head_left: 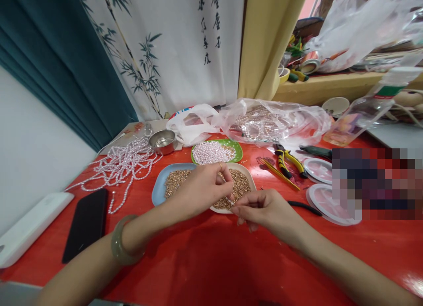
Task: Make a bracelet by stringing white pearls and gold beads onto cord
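My left hand (pixel 206 187), with a green bangle (pixel 124 241) on its wrist, is closed in a pinch above two dishes of gold beads. My right hand (pixel 264 209) pinches too, its fingertips close to the left ones at the near rim of the cream dish (pixel 253 182). A tiny pale speck shows between the fingertips; what each hand holds is too small to name. Gold beads (pixel 240 182) fill the cream dish. The blue dish (pixel 158 189) holds more gold beads and is partly hidden by my left hand. Behind, a green dish (pixel 239 149) carries pale pink beads (pixel 211 153).
Pearl strands (pixel 128 163) and a metal bowl (pixel 162 141) lie left, near a black phone (pixel 86 224). Right are yellow-black pliers (pixel 287 160), gold tweezers (pixel 280 175), plastic spools (pixel 333 202) and a tilted bottle (pixel 366 105). Behind lies a plastic bag (pixel 274 123) of beads.
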Tool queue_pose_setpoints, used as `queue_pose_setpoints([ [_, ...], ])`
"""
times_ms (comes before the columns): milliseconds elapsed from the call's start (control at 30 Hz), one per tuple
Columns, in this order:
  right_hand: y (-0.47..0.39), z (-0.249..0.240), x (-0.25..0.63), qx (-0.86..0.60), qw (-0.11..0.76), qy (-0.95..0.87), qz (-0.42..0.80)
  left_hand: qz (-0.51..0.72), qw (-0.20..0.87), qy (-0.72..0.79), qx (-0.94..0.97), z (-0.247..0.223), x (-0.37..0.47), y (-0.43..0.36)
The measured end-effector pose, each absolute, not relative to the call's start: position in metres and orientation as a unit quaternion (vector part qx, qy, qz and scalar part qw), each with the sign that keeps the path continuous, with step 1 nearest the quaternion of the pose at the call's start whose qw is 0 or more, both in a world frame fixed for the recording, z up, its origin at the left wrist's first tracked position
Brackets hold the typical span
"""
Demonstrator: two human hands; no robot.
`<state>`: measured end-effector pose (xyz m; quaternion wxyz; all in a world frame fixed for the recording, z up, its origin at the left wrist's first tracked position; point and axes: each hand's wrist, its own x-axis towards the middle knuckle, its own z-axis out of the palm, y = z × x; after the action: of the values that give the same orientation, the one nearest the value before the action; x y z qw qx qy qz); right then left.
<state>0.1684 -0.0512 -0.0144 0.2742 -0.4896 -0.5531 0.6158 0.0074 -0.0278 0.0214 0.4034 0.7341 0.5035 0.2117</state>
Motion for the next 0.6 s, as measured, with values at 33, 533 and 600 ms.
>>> queue_pose_setpoints([
  [33, -0.0512, -0.0143, 0.1684, -0.490, 0.274, -0.553, 0.616, 0.211, 0.403, 0.502, 0.736, 0.0215, 0.0071, -0.0277],
  [533, -0.0517, -0.0119, 0.1654, -0.497, 0.265, -0.549, 0.618, 0.200, 0.380, 0.501, 0.751, 0.0200, 0.0070, -0.0278],
  [600, -0.0519, -0.0116, 0.1653, -0.500, 0.265, -0.546, 0.617, 0.202, 0.379, 0.499, 0.753, 0.0202, 0.0066, -0.0277],
])
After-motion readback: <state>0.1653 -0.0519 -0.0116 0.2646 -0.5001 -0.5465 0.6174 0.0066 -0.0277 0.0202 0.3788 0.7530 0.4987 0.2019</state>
